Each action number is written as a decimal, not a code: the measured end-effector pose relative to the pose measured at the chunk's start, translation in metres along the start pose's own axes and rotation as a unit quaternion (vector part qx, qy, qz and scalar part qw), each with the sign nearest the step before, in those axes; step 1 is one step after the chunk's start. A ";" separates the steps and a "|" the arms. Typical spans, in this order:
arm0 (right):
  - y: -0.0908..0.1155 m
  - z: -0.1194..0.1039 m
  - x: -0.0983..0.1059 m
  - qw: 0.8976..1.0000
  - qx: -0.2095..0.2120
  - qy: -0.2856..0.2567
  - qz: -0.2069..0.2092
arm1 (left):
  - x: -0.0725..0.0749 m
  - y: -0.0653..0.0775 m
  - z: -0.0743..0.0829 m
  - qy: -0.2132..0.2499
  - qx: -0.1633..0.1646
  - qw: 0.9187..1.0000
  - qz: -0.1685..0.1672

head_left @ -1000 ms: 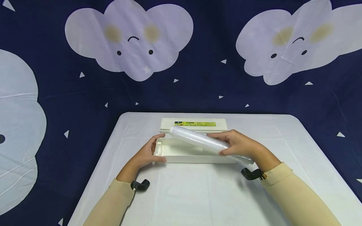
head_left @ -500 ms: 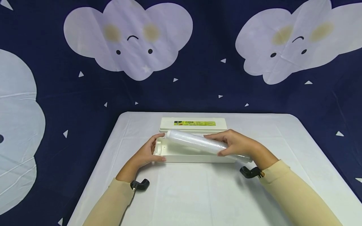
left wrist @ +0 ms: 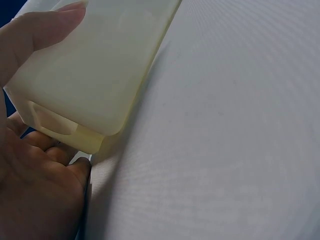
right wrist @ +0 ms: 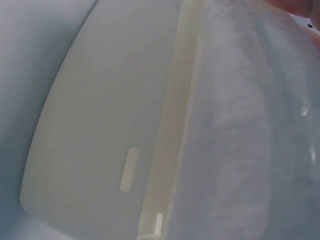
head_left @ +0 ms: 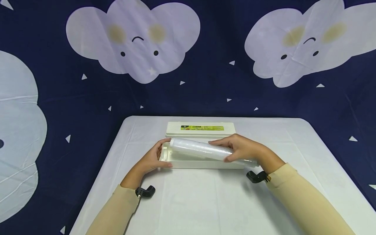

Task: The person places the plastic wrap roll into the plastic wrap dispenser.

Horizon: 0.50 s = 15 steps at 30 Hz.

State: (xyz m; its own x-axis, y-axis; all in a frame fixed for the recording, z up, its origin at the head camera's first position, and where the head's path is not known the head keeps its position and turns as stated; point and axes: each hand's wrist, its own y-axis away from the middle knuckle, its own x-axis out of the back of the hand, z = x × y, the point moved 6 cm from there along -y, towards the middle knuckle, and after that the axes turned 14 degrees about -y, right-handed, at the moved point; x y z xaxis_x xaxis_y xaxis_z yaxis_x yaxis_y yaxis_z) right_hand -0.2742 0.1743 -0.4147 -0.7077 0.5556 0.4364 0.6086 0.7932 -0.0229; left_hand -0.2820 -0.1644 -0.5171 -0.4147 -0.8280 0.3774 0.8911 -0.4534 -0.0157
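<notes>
My right hand (head_left: pixel 245 150) grips a roll of clear cling film (head_left: pixel 194 147) from above, near its right part. The roll slants over a long cream plastic box (head_left: pixel 205 164), its left end at the box's back left corner, its right end reaching past the front right corner. My left hand (head_left: pixel 151 160) holds the box's left end, thumb on the front wall and fingers round the far side. In the left wrist view the thumb presses the box wall (left wrist: pixel 95 75). Close up in the right wrist view, the roll (right wrist: pixel 235 125) runs alongside the box wall (right wrist: pixel 100 125).
Right behind the box lies a long cream lid (head_left: pixel 173 129) with a green and yellow label (head_left: pixel 202 128). All of it stands on a table with a white cloth (head_left: pixel 188 202). A dark blue curtain (head_left: pixel 217 75) with printed clouds hangs behind the table.
The roll's left end has come down and moved left toward the box's left end, with my right hand shifting slightly left. My left hand and the box have stayed in place.
</notes>
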 end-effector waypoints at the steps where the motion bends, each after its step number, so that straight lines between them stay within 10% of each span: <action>1: -0.001 0.000 0.000 1.000 0.001 0.002 -0.003 | 0.000 0.000 0.000 -0.001 0.001 1.000 0.001; 15: -0.013 0.000 -0.005 1.000 -0.009 0.006 -0.027 | 0.000 0.000 0.001 0.005 -0.005 1.000 -0.001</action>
State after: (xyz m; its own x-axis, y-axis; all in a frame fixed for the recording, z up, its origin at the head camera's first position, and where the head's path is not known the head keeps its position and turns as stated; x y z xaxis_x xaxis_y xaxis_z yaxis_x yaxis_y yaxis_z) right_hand -0.2779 0.1613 -0.4166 -0.7360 0.5082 0.4471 0.5752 0.8178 0.0173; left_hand -0.2816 -0.1643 -0.5159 -0.4189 -0.8302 0.3678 0.8884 -0.4585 -0.0231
